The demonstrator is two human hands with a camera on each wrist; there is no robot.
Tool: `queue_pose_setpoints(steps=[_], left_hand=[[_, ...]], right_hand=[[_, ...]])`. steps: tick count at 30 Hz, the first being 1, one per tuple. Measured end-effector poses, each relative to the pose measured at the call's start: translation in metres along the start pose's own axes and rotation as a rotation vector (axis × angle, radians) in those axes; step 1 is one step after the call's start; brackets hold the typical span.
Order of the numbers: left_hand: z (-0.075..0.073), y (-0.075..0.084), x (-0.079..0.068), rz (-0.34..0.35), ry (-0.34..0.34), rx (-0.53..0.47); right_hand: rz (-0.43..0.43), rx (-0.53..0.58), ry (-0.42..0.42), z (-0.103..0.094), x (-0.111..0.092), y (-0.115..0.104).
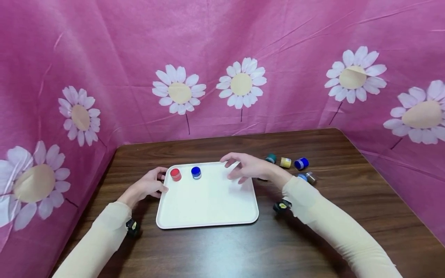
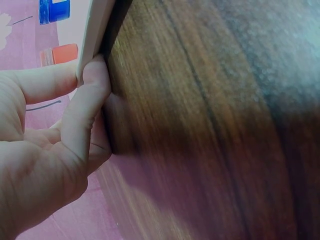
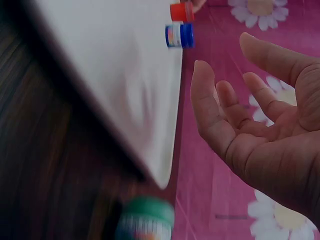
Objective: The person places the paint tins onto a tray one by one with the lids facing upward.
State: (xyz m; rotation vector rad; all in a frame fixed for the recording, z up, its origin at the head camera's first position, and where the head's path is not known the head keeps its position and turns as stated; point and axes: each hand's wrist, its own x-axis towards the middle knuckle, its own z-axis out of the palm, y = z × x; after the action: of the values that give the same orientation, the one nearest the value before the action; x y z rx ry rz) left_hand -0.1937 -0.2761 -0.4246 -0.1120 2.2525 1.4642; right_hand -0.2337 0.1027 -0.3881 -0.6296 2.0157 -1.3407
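Observation:
A white tray (image 1: 208, 204) lies on the wooden table. Near its far left corner stand a small red paint jar (image 1: 175, 175) and a blue-lidded paint jar (image 1: 196, 172). My left hand (image 1: 150, 183) grips the tray's left edge; in the left wrist view the fingers and thumb of this hand (image 2: 50, 150) pinch the rim (image 2: 95, 37). Over the tray's far right part hovers my right hand (image 1: 248, 166). The right wrist view shows this hand (image 3: 260, 120) with its fingers spread, loosely bent and holding nothing.
Right of the tray lie several paint jars: a green one (image 1: 270, 158), a yellow one (image 1: 286, 162), a dark blue one (image 1: 301, 163), a light blue one (image 1: 302, 177) and a brownish one (image 1: 311, 178). A pink flowered cloth (image 1: 208, 31) hangs around the table (image 1: 180, 255).

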Motion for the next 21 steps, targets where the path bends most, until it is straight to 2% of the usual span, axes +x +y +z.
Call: queue_pose_setpoints(steps=[6,14,21], left_hand=[[-0.002,-0.001,0.000,-0.003,0.009,-0.004],[0.001,-0.001,0.002,0.000,0.004,0.007],[0.000,-0.001,0.003,-0.013,0.018,0.017]], right_hand=[[-0.015,0.023,0.045,-0.020,-0.026,0.013],[0.031,-0.033,0.177,-0.034,-0.057,0.036],[0.091,-0.006,0.178,-0.039,-0.073,0.057]])
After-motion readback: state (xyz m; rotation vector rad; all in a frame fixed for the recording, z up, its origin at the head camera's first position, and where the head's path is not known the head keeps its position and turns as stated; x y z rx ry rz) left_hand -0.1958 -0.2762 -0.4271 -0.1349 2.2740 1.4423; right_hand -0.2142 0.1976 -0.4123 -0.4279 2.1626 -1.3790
